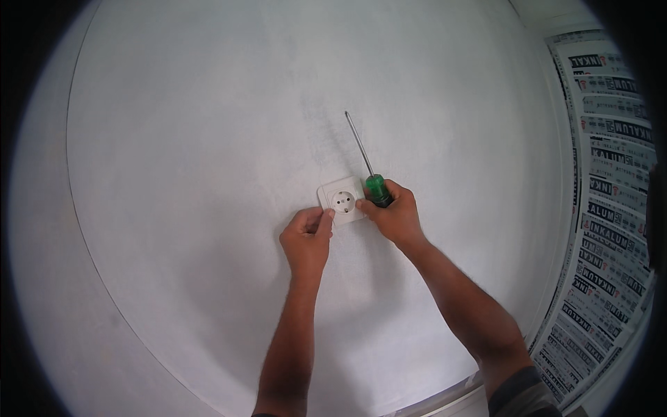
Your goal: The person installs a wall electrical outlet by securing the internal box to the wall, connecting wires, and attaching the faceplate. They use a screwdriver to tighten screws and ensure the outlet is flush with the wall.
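A white square wall socket (343, 201) with a round recessed face sits slightly tilted against the pale wall. My left hand (306, 233) pinches its lower left edge between thumb and fingers. At its right side is my right hand (396, 214), its thumb pressing on the socket's edge. That same hand holds a screwdriver (376, 186) with a green and black handle in the curled fingers. The metal shaft points up and a little left, its tip above the socket and apart from it. What lies behind the socket is hidden.
A smooth white-grey wall (208, 139) fills most of the view. To the right stands a frame or panel (604, 208) covered with printed protective film strips. A light ledge or skirting (445, 403) runs along the bottom right.
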`<state>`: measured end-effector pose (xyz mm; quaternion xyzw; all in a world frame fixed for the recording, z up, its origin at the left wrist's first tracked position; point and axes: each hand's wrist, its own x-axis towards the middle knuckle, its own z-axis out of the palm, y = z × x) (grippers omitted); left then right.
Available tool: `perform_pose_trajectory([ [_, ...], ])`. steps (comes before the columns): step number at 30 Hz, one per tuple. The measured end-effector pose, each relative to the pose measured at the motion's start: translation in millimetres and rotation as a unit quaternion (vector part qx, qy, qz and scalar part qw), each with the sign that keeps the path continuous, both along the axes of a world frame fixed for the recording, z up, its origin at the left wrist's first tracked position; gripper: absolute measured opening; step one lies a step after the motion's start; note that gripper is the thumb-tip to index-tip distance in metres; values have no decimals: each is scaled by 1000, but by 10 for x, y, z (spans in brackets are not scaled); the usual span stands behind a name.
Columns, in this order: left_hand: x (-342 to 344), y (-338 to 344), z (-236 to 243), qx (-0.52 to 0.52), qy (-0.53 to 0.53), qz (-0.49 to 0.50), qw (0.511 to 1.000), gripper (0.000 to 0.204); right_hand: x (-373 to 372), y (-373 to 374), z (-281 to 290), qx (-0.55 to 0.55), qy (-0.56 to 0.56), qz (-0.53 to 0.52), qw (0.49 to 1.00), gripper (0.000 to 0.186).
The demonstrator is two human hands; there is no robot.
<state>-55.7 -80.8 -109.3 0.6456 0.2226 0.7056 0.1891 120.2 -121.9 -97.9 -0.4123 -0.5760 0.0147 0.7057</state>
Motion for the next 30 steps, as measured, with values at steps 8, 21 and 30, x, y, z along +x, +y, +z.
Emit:
perform_pose_trajectory([
  [8, 32, -8, -45, 48, -7, 5, 999, 17, -40, -68, -1, 2, -18, -36, 999, 22],
  [21, 59, -160, 87, 12, 10, 74, 997, 21, -7, -143, 73, -17, -43, -55, 997, 24],
  [30, 82, -75, 32, 81, 61, 121, 987, 30, 6, -102, 42, 8, -34, -47, 998, 29],
])
